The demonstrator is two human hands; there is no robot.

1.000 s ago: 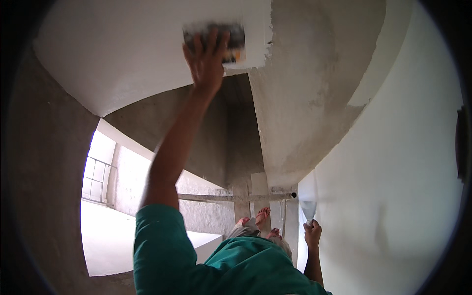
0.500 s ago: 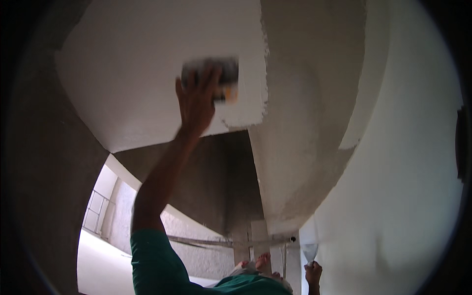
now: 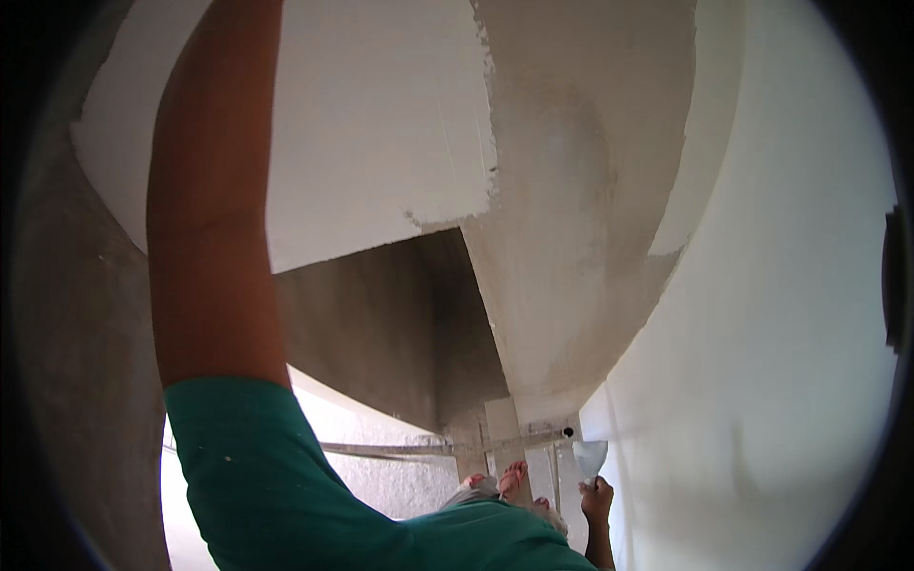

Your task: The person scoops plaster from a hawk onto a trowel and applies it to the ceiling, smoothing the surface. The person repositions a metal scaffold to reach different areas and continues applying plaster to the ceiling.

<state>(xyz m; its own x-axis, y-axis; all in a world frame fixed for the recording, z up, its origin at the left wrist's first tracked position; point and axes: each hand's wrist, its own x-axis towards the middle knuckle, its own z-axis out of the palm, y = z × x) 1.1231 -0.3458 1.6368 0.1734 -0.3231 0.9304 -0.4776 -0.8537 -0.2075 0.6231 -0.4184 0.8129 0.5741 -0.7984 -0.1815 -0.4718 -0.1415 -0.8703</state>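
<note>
My left arm (image 3: 211, 190) stretches up out of the top of the picture across a white-coated surface (image 3: 381, 105) with a ragged edge; the hand itself and whatever it holds are out of view. Low on the right, my right hand (image 3: 594, 497) is closed round the handle of a putty knife with a wide, pale blade (image 3: 590, 455), held beside the white wall (image 3: 743, 333). Bare grey plaster (image 3: 581, 190) borders the white coat.
A dark recess (image 3: 390, 324) lies below the coated surface. A horizontal pipe (image 3: 381, 447) crosses near my bare foot (image 3: 512, 478), which stands on a narrow board (image 3: 500, 419). A bright opening shows at the lower left, partly behind my sleeve.
My left hand, earlier on a dark rectangular tool against the white surface, has left the top of the view with it; the arm is now straighter and further left. My right hand still holds the putty knife.
</note>
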